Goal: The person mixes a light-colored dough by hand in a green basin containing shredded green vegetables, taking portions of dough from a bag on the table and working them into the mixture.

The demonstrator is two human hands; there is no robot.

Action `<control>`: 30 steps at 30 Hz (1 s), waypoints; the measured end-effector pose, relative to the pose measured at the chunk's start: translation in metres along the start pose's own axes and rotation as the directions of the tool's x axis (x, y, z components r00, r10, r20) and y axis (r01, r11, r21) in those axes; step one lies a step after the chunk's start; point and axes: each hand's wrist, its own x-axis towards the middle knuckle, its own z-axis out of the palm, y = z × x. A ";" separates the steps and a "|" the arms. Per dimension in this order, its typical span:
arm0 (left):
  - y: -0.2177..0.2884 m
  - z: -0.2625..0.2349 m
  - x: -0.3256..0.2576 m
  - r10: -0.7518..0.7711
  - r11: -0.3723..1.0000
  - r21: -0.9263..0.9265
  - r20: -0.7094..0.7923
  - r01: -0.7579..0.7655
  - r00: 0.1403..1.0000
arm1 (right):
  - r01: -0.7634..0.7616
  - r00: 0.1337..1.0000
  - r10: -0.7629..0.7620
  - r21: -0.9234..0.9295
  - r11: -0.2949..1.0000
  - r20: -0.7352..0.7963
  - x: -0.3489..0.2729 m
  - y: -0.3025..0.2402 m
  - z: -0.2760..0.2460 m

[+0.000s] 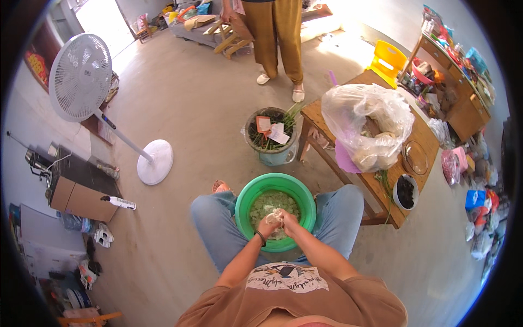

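Note:
A round green plastic basin (243,197) sits between my knees. Pale green, wet, finely cut stuff (275,199), which looks like shredded vegetable, covers its bottom. Over the basin my left hand (267,226) and my right hand (290,224) come together, fingers closed around a whitish handful of shreds (277,213). The two hands touch each other, and their fingers hide part of the handful. A dark band circles my left wrist.
Ahead stands a bucket (272,158) of green stalks with paper tags. A wooden table (400,218) at the right bears a plastic bag (368,120), a lid and a bowl (406,192) of dark stuff. A white fan (155,162) stands left; a person (275,38) stands beyond the bucket.

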 end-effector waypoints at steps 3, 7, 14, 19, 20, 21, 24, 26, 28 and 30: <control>0.013 0.000 -0.006 -0.093 0.996 -0.021 -0.112 0.091 0.989 | -0.031 0.992 0.017 0.105 0.994 0.128 -0.022 0.005 -0.002; 0.016 -0.011 -0.005 -0.270 0.949 -0.200 -0.122 0.243 0.955 | 0.326 0.945 -0.283 -0.541 0.775 0.163 -0.035 0.006 0.007; 0.030 0.002 -0.011 -0.370 0.859 -0.375 0.016 0.348 0.929 | 0.525 0.772 -0.585 -0.768 0.365 0.250 -0.007 0.007 -0.023; 0.015 -0.007 -0.007 -0.316 0.949 -0.064 -0.147 0.310 0.937 | 0.283 0.871 -0.459 -0.944 0.170 0.178 -0.009 0.002 -0.010; 0.014 0.001 -0.002 -0.311 0.950 -0.054 -0.123 0.306 0.943 | 0.365 0.821 -0.532 -0.907 0.211 0.207 0.014 0.011 -0.030; 0.012 0.000 -0.003 -0.293 0.953 0.047 -0.095 0.298 0.951 | 0.457 0.772 -0.585 -0.856 0.242 0.247 0.014 0.012 -0.030; 0.013 -0.003 -0.006 -0.285 0.925 0.240 -0.068 0.293 0.956 | 0.163 0.986 -0.084 -0.736 0.657 0.144 0.019 0.007 -0.020; 0.020 -0.002 -0.013 -0.293 0.894 0.331 -0.078 0.302 0.953 | 0.152 0.981 -0.016 -0.723 0.674 0.192 0.012 0.012 -0.018; 0.029 0.001 -0.013 -0.305 0.880 0.374 -0.026 0.292 0.952 | 0.159 0.968 0.036 -0.713 0.683 0.250 0.009 0.011 -0.014; 0.028 -0.001 -0.012 -0.334 0.870 0.389 0.015 0.302 0.942 | 0.138 0.973 0.010 -0.611 0.780 0.233 -0.001 0.010 -0.013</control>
